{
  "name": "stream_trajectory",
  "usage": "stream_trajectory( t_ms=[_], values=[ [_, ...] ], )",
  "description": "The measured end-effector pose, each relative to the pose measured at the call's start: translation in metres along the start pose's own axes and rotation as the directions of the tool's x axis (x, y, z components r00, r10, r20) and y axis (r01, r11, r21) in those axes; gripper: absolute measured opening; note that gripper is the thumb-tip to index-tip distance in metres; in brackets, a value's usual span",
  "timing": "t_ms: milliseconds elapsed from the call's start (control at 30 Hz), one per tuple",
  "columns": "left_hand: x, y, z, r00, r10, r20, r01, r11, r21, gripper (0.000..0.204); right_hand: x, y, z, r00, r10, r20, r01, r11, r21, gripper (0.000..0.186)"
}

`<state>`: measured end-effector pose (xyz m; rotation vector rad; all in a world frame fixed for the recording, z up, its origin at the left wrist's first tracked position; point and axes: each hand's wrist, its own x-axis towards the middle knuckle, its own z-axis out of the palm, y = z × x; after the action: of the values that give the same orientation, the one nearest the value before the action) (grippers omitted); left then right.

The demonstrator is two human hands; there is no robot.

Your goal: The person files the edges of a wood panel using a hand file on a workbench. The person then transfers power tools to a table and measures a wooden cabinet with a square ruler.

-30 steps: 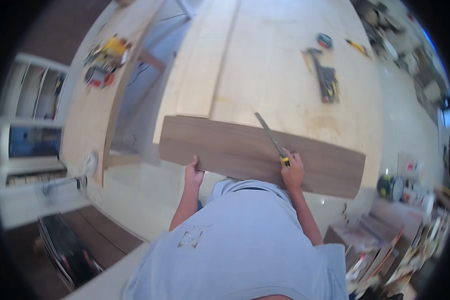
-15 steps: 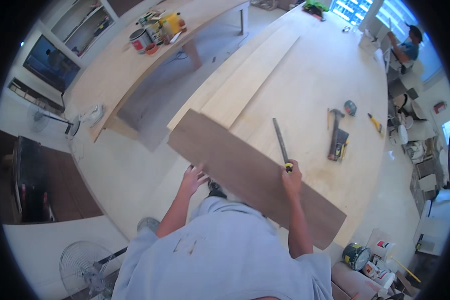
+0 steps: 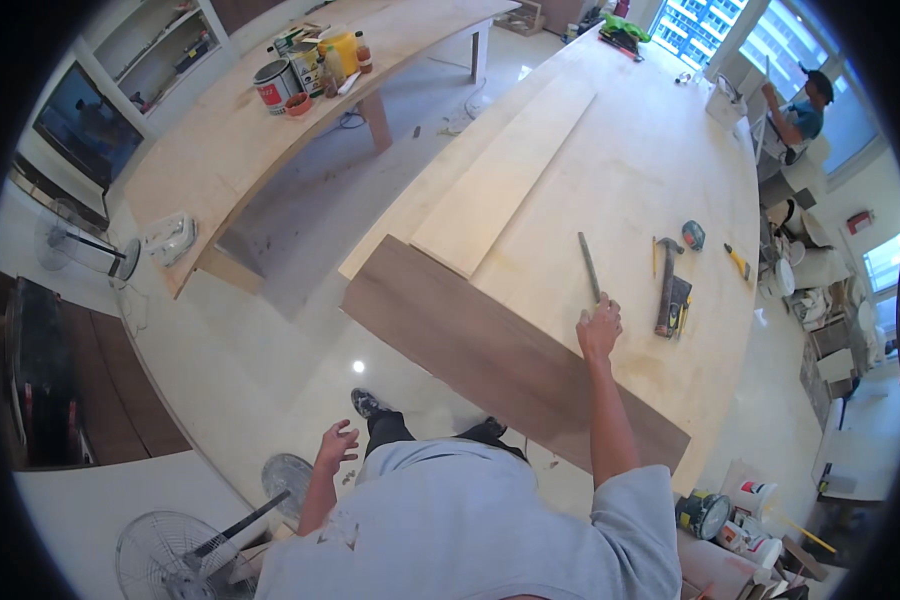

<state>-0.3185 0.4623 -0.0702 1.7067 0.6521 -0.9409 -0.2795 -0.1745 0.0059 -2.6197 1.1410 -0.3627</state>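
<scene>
A long dark-brown board (image 3: 480, 340) lies across the near end of the pale wooden table (image 3: 610, 200), with part of it jutting past the edge. My right hand (image 3: 600, 328) is closed around the handle of a long, narrow grey file (image 3: 588, 265), its blade pointing away from me over the tabletop. The handle is mostly hidden by my fingers. Away from the board, near my left side, my left hand (image 3: 338, 445) hangs with its fingers loosely bent and apart, nothing in it. To the right of the file lie a hammer (image 3: 669, 275) and a pencil (image 3: 655, 256).
A teal tape measure (image 3: 693, 235) and a yellow utility knife (image 3: 737, 261) lie farther right. Pale planks (image 3: 510, 180) rest along the table's left side. Paint buckets (image 3: 705, 513) stand low right, a fan (image 3: 175, 560) low left. Another person (image 3: 802, 115) is at the far right.
My left hand has come off the board's near edge and dropped back toward me. My right hand has carried the file a little to the right, beyond the board.
</scene>
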Motion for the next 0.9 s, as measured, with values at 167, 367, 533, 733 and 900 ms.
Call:
stream_trajectory(
  t_ms=[167,367,533,733,900],
  values=[
    [0.059,-0.042,-0.084,0.957,-0.167,0.238,0.077,0.935,0.347,0.069,-0.073,-0.118,0.020,0.996,-0.042,-0.085,0.062,0.968,0.245,0.063],
    [0.082,-0.043,-0.204,0.973,-0.147,0.177,0.123,0.982,0.141,0.063,-0.135,-0.234,0.096,0.989,0.106,-0.106,-0.117,0.988,-0.102,0.060],
    [0.079,-0.035,-0.282,0.996,-0.084,-0.013,0.083,0.993,-0.089,0.052,-0.141,-0.246,0.132,0.961,0.032,-0.276,-0.132,0.928,-0.350,0.054],
    [0.106,0.023,-0.296,0.973,-0.200,0.115,0.210,0.975,-0.079,0.048,-0.137,-0.239,0.134,0.965,0.083,-0.249,-0.168,0.924,-0.343,0.052],
    [0.159,0.105,-0.330,0.941,-0.120,0.317,0.127,0.992,-0.002,0.055,-0.135,-0.240,0.132,0.970,0.099,-0.221,-0.159,0.947,-0.278,0.051]
  ],
)
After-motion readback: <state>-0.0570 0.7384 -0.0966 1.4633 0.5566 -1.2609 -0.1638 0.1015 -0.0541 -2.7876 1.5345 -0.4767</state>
